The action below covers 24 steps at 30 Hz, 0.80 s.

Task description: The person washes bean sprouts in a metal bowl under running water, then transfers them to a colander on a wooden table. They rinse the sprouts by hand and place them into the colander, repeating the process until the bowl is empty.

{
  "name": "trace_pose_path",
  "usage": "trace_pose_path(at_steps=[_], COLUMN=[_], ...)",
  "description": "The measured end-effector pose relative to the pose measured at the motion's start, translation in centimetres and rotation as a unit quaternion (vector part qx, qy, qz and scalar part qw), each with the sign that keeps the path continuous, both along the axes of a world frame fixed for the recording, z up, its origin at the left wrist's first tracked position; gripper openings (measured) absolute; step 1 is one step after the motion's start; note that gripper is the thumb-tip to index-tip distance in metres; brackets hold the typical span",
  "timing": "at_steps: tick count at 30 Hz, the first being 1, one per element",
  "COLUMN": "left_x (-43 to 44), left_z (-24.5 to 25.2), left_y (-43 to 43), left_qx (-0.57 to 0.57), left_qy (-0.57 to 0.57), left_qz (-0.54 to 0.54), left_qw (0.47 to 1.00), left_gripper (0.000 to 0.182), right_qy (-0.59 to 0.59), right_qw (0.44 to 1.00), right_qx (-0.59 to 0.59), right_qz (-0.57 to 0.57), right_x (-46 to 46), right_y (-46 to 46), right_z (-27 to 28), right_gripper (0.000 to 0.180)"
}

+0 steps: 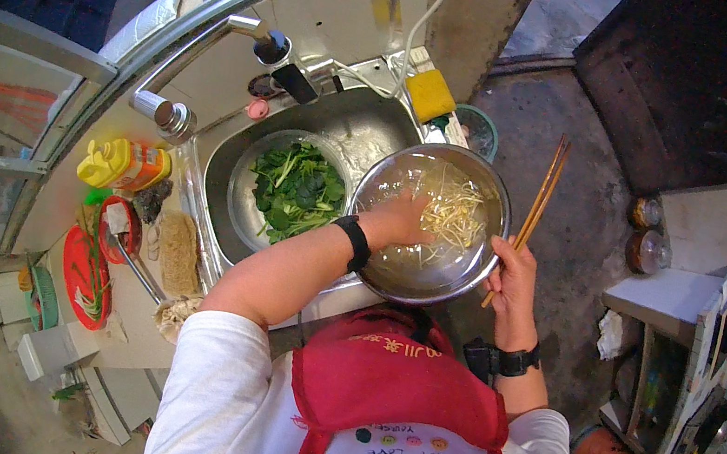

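A stainless steel bowl (421, 288) of water with bean sprouts (457, 213) is tilted a little at the right side of the sink. My left hand (399, 222) is down in the bowl at the left of the sprouts; its fingertips are under water, so whether they hold any cannot be told. My right hand (513, 274) grips the bowl's right rim and also holds a pair of wooden chopsticks (539, 207) upright beside it. In the sink basin, left of the bowl, a clear bowl (239, 198) holds green leafy vegetables (298, 189).
The steel sink (380, 117) has a faucet (168, 117) at its left and a yellow sponge (429, 96) on its far right corner. A yellow jug (126, 165), a brush (180, 252) and a red plate with scallions (81, 276) lie on the left counter. A green basin (480, 132) stands beyond the bowl.
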<state>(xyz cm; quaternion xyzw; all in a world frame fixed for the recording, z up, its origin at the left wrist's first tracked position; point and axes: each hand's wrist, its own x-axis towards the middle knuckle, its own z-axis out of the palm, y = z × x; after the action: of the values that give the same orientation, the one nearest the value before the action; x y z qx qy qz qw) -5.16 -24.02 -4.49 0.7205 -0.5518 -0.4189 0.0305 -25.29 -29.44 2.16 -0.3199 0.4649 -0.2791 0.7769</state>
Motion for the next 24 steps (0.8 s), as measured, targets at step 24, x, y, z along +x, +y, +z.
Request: trace_pose_path(at_steps=[24], left_x=[1.1], left_z=[1.2], left_y=[-0.2], left_qx=[-0.066], left_qy=[-0.068], left_qz=[0.032], left_qw=[0.995], left_gripper=[0.074], right_qy=[-0.003], right_qw=[1.000], right_qx=[0.002], right_qz=[0.002], right_x=[-0.2], right_y=[-0.4], right_z=[0.7], right_gripper=[0.018])
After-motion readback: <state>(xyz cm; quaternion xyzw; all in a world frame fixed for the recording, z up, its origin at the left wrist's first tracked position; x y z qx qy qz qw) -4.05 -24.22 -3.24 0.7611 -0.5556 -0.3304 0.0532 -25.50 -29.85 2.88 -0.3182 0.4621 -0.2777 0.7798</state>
